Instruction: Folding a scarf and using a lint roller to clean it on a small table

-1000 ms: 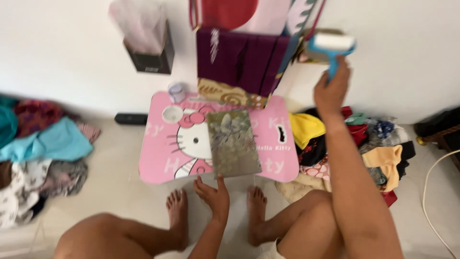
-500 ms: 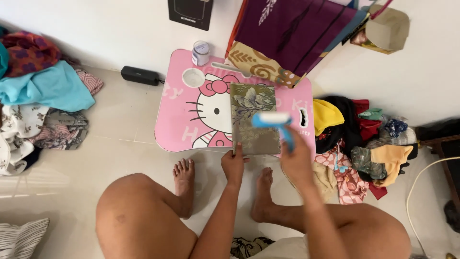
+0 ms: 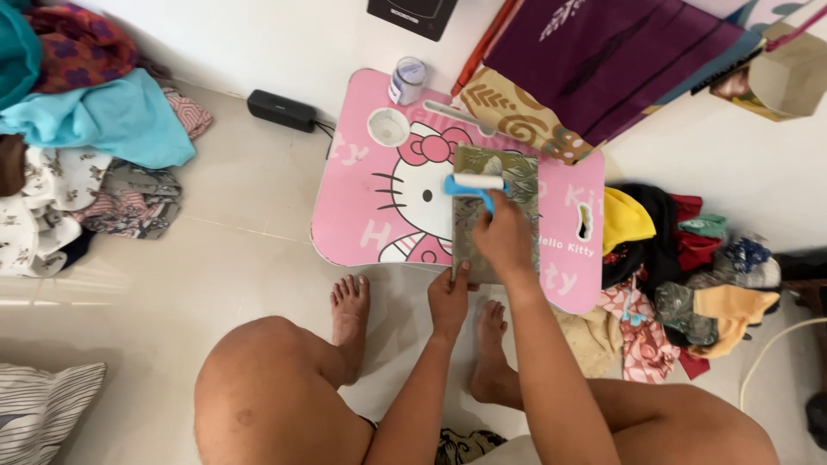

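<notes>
Rolling now: the right hand [image 3: 504, 241], fingers wrapped round the blue-handled white lint roller [image 3: 476, 183], has dropped from up high onto the folded green patterned cloth [image 3: 495, 215] on the pink cartoon-cat worktop [image 3: 362, 215], left hand [image 3: 450, 297] fingers pinning its near edge.

The low pink cartoon-printed table [image 3: 362, 215] has bare surface left of the folded green patterned cloth [image 3: 517, 185]. A small lidded jar [image 3: 407, 80] and a round cup recess [image 3: 388, 127] crowd the far left corner (a rolled tan patterned fabric [image 3: 517, 116] blocks the far edge). The heap of coloured clothes [image 3: 689, 258] hems in the right side.
</notes>
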